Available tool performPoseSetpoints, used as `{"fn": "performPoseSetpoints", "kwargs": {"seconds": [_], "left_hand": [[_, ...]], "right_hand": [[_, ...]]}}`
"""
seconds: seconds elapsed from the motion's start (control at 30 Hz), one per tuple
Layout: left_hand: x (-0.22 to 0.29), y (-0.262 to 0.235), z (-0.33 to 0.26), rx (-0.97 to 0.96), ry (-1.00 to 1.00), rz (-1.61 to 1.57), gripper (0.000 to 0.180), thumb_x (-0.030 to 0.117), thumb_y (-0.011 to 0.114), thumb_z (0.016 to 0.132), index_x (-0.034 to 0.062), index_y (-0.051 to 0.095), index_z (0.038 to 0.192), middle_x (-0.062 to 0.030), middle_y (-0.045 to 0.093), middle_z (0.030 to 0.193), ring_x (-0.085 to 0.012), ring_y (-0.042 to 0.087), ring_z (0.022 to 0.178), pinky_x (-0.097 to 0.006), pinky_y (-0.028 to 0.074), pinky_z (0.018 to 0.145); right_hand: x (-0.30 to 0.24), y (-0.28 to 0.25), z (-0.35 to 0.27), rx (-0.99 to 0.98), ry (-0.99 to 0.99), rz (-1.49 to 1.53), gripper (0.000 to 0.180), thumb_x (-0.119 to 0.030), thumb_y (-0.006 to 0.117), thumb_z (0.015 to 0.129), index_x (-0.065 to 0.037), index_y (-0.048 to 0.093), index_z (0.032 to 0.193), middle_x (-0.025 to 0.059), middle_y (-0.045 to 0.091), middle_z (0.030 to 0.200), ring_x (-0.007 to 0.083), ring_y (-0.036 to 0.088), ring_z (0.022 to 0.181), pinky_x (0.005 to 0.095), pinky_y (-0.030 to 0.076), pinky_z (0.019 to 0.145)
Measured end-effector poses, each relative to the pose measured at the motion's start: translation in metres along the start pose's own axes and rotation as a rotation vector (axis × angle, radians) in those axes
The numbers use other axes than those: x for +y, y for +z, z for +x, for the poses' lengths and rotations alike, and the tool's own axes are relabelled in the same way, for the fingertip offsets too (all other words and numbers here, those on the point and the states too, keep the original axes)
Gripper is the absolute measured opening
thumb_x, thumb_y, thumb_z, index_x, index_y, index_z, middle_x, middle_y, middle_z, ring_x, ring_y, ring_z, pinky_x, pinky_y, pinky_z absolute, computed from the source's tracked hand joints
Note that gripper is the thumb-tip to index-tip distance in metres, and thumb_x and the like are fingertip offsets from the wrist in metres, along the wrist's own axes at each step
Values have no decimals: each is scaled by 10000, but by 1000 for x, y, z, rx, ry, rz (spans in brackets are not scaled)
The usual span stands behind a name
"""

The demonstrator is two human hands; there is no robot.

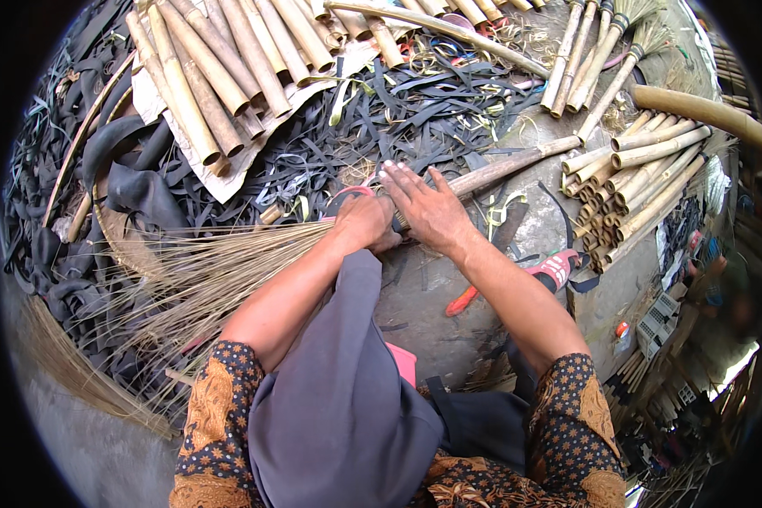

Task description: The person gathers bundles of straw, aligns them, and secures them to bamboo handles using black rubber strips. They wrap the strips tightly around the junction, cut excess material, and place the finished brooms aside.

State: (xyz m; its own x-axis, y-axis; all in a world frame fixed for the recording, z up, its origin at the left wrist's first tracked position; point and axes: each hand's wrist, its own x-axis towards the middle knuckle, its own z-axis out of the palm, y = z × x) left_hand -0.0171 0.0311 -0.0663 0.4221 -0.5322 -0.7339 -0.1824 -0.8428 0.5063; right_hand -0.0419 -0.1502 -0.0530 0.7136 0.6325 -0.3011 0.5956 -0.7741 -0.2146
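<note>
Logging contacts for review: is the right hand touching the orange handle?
Apart: the head view shows grey floor between the right hand and the orange handle.

Bamboo tubes (267, 85), dark strips (398, 110) and long bristles (220, 275) show a craft workshop

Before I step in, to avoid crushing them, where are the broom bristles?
In the head view, the bristles fan out left of the left forearm, from the left hand over black strips.
</note>
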Motion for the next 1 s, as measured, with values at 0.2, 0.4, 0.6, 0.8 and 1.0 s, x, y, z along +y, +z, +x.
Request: {"fn": "performPoseSetpoints", "kwargs": {"seconds": [0.2,0.4,0.6,0.8,1.0], "left_hand": [[-7,13,-13,335,67,157,721,531,885,689,-3,689,1133,-236,746,1065,-389,723,1035,-542,520,945],[-32,-10,-14,23,109,-28,899,641,900,633,-27,653,1182,-243,707,1174,-386,681,1139,-528,517,965],[5,-6,-7,222,40,93,706,488,848,739,-60,631,1128,-270,702,1123,-402,690,1106,-462,536,971],[19,16,11,244,-143,-54,420,276,727,776,-8,680,1081,-204,767,1028,-361,756,980,-434,576,880],[12,4,7,85,-140,60,279,306,692,803,100,780,970,-123,792,1029,-307,761,985,-457,521,919]], "right_hand": [[11,20,1,-35,21,185,257,-90,679,844,-69,631,1096,149,723,1125,296,701,1119,481,469,1066],[17,29,8,110,-55,278,349,-62,795,673,-91,595,957,116,703,923,296,709,960,444,478,993],[17,35,7,158,-59,183,271,-58,732,736,-80,594,967,112,696,922,297,701,939,435,467,983],[15,39,6,200,-26,145,242,-48,688,762,-75,598,985,108,686,926,290,689,931,445,451,993],[17,34,6,202,-51,167,277,-48,732,720,-92,580,947,94,685,922,279,691,925,438,443,973]]}}
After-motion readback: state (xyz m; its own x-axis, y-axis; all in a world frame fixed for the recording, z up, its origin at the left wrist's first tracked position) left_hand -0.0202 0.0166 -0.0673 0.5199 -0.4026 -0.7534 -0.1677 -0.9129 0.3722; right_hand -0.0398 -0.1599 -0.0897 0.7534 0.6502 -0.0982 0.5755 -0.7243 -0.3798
